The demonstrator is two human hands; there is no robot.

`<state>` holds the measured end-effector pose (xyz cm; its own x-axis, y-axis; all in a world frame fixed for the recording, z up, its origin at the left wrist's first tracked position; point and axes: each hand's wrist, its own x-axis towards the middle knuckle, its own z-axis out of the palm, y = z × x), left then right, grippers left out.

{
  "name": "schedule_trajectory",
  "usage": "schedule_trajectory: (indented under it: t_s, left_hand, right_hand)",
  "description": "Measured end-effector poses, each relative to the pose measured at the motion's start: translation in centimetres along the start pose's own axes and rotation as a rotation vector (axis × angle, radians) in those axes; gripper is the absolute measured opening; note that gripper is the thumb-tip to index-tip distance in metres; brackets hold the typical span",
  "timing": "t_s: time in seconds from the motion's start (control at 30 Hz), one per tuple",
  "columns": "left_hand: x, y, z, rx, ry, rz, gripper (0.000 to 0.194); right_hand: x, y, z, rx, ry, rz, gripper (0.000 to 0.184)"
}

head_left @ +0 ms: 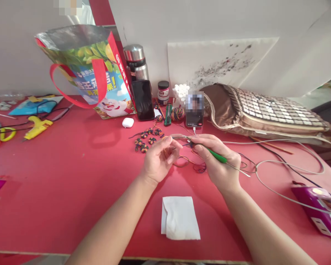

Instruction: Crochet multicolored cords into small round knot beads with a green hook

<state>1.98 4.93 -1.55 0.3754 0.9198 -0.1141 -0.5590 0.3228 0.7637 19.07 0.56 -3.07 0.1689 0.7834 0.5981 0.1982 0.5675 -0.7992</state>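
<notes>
Multicoloured cord (183, 161) runs between my two hands above the red table (99, 206). My left hand (160, 158) is closed in a pinch on the cord, its fingers curled. In my right hand (220, 162) is a crochet hook (217, 156) with a green handle, its metal tip pointing left toward my left fingers. A small dark piece of work at the fingertips is partly hidden. A thin rod with a pale end (245, 173) sticks out below my right hand. Several small knotted cord pieces (151, 141) lie just beyond my left hand.
A folded white tissue (180, 218) lies in front of me. Behind stand a shopping bag (93, 81), a steel flask (136, 60), a black phone (142, 100) and a lit phone (194, 110). A yellow glue gun (37, 127) lies left; cables and a purple power strip (317, 206) are right.
</notes>
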Motion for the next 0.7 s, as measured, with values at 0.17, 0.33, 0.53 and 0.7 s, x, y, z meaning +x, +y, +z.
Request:
schedule_trajectory:
  t_s: [0.17, 0.33, 0.53, 0.7]
  left_hand:
    - [-0.6, -0.5, 1.0, -0.308, 0.029, -0.063, 0.024]
    - [-0.8, -1.2, 1.4, -0.134, 0.141, 0.0, 0.045]
    - [-0.6, -1.0, 1.1, 0.043, 0.177, 0.009, 0.058]
    - [-0.6, -1.2, 1.0, 0.093, 0.169, -0.009, 0.061]
  right_hand:
    - [-0.2, -0.5, 0.2, -0.082, 0.012, -0.028, 0.035]
    - [-0.3, -1.0, 0.3, -0.24, -0.052, -0.179, 0.035]
    - [-0.2, -0.7, 0.2, -0.356, -0.145, -0.3, 0.032]
    - [-0.5, -1.0, 0.0, -0.352, -0.119, -0.24, 0.03]
